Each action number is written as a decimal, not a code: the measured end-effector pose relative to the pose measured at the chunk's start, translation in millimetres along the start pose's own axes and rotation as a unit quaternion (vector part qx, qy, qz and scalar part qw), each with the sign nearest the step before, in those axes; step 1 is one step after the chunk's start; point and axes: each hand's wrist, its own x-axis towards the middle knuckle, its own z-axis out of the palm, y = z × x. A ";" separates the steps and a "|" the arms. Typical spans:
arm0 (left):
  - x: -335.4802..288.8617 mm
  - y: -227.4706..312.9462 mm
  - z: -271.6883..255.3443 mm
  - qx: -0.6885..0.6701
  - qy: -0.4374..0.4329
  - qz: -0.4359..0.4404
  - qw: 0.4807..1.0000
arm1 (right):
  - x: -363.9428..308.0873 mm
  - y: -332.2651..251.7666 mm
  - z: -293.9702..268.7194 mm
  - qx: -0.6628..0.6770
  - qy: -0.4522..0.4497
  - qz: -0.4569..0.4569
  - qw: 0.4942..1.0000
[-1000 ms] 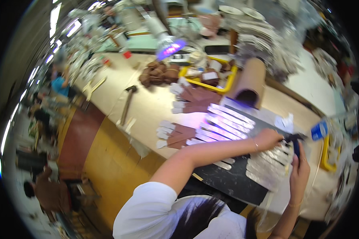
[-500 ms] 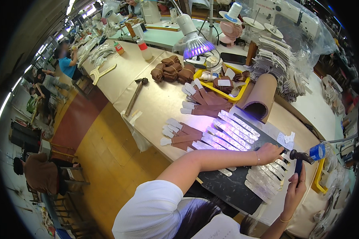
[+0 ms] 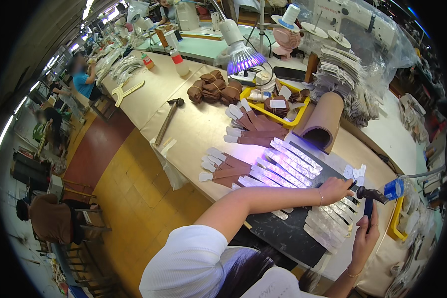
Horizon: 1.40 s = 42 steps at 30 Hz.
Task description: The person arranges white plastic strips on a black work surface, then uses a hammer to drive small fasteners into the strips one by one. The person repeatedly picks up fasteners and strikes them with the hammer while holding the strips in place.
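Observation:
My right hand (image 3: 365, 236) is closed around the dark handle of a hammer (image 3: 372, 194), whose head is raised beside my left hand. My left hand (image 3: 335, 190) is closed, with the end of a small dark tool (image 3: 353, 185) showing at its fingertips, close to the hammer head; its kind cannot be made out. Under and beside my left hand, pale strips (image 3: 328, 227) lie side by side on a black board (image 3: 283, 237). More pale strips (image 3: 288, 166) are fanned out under the purple light of a lamp (image 3: 244, 58).
Brown strips with pale ends (image 3: 228, 170) lie left of the board, near a second hammer (image 3: 169, 119). Tied brown bundles (image 3: 214, 89), a yellow basket (image 3: 297, 119), a cardboard tube (image 3: 328, 119) and a stack of pale pieces (image 3: 340, 74) stand behind. A blue can (image 3: 394, 189) is at the right.
The hammer and my right hand have shifted slightly left, bringing the hammer head closer to my left hand. My left hand stays nearly in place.

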 end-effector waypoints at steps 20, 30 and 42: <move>0.3 -4.6 -2.6 -0.102 0.008 -0.038 0.994 | 7.8 -16.5 8.5 0.019 -0.010 -0.038 0.999; 6.4 -0.6 -7.9 -0.084 -0.038 -0.047 0.995 | 4.7 -22.9 -13.0 -0.235 -0.226 -0.145 0.934; -4.5 -14.1 4.4 -0.056 0.003 -0.039 0.998 | -32.2 -61.1 31.2 -0.326 -0.497 -0.223 0.773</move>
